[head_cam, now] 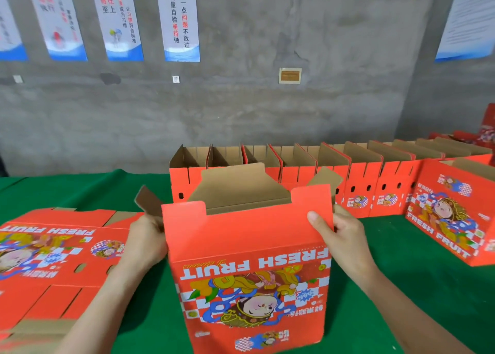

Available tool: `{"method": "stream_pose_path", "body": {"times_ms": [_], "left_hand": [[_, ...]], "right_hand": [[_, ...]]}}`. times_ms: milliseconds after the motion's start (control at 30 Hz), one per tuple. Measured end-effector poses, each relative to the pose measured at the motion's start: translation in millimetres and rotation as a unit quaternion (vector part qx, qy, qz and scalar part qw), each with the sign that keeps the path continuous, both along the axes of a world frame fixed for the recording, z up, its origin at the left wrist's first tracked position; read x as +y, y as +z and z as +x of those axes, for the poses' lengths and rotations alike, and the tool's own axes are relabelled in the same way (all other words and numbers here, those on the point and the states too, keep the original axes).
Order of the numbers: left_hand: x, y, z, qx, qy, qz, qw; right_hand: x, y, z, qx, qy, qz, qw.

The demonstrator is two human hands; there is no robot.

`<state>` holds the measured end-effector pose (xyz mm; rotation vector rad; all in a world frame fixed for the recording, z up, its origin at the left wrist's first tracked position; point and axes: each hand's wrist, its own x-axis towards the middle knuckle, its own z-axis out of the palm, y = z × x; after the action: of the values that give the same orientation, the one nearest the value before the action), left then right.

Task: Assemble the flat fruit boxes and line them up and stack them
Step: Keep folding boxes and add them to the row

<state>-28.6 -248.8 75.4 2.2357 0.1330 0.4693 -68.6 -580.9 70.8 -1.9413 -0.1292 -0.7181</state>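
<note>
Head view: upside-down fruit box (249, 260) gripped between left hand (146, 242) and right hand (341, 235).

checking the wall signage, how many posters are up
5 posters: one cut off at the far left edge, three beside it, one cut off at the upper right. Others may hang outside the frame.

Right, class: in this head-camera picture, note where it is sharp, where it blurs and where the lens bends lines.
Head view: the held box is sharp; the flat boxes at lower left smear, most at the frame edge; the leftmost posters are soft and lean outward, a wide-angle distortion; lighting is even, with no glare.
</note>
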Motion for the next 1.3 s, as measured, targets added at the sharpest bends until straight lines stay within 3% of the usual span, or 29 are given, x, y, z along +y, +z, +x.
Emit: {"method": "stream_pose_path", "body": {"times_ms": [133,333,500,567,667,767,833,900,967,1033,1133,1300], "left_hand": [[-6,-12,-4,-0.049,0.047,-0.009,0.998],[-23,-23,-1,-0.061,0.074,-0.099,0.99],[-22,-16,-4,-0.025,-0.019,-0.126,0.992],[-19,-11,-6,0.009,-0.055,-0.078,0.995],[-20,-5,-8,0.02,-0.033,0.068,0.997],[-25,0,-6,0.023,-0.027,0.137,0.99],[-26,2,-3,0.042,-0.024,0.179,0.983],[-27,3,0,0.064,-0.018,0.216,0.974],[-27,3,2,0.069,-0.015,0.228,0.971],[-27,3,3,0.072,-0.016,0.231,0.97],[-25,3,4,0.073,-0.021,0.233,0.969],[-24,-1,6,0.031,-0.049,0.222,0.973]], "right_hand": [[-3,-11,-3,0.104,0.001,-0.029,0.994],[-11,-24,-1,0.145,-0.031,0.007,0.989],[-16,-27,7,0.17,-0.064,-0.017,0.983],[-17,-28,10,0.186,-0.063,-0.032,0.98],[-11,-24,9,0.185,-0.058,-0.062,0.979],[-9,-21,8,0.212,-0.058,-0.093,0.971],[-7,-18,8,0.212,-0.098,-0.168,0.958],[-3,-13,9,0.164,-0.156,-0.302,0.926],[2,-6,13,0.102,-0.145,-0.407,0.896],[14,2,19,0.088,-0.042,-0.439,0.893],[36,6,35,0.112,0.094,-0.438,0.887],[43,-1,66,0.224,0.094,-0.484,0.84]]}}
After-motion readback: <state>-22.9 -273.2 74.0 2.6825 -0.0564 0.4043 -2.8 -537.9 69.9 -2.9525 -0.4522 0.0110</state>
